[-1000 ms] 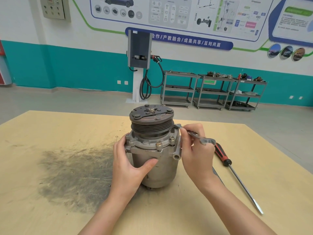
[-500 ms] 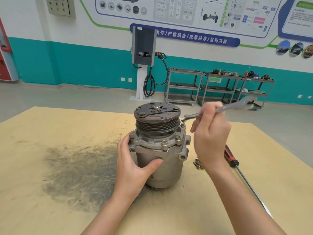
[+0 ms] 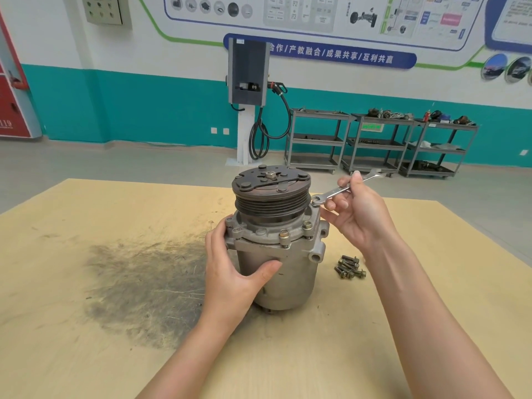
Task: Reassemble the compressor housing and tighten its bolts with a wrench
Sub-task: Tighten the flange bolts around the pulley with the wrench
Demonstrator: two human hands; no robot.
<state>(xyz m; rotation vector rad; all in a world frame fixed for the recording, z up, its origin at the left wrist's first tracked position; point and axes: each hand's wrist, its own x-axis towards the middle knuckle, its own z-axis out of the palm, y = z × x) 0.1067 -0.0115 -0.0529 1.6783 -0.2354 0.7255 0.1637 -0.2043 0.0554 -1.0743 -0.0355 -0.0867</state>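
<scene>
Dark grease smear (image 3: 144, 283) on the tabletop (image 3: 72, 226), left of everything. My left hand (image 3: 233, 272) grips the compressor housing (image 3: 282, 272) from its left side: fingers (image 3: 216, 234) curled round the flange edge, thumb across the front of the body. Housing stands upright mid-tabletop, pulley (image 3: 272, 197) with clutch plate on top. Two flange bolts (image 3: 283, 234) seated along the front edge, heads up. My right hand (image 3: 357, 214) is right of the pulley, palm toward me, fingers pinching the wrench (image 3: 342, 190) at mid-shank. Wrench is tilted, ring end down at the flange's back right corner just beside the pulley, open end up and away to the right. Cannot tell if the ring sits on a bolt head. Loose bolts (image 3: 349, 266) lie in a small pile on the tabletop, just right of the housing base, below my right wrist. Metal carts (image 3: 374, 142) stand along the far wall.
</scene>
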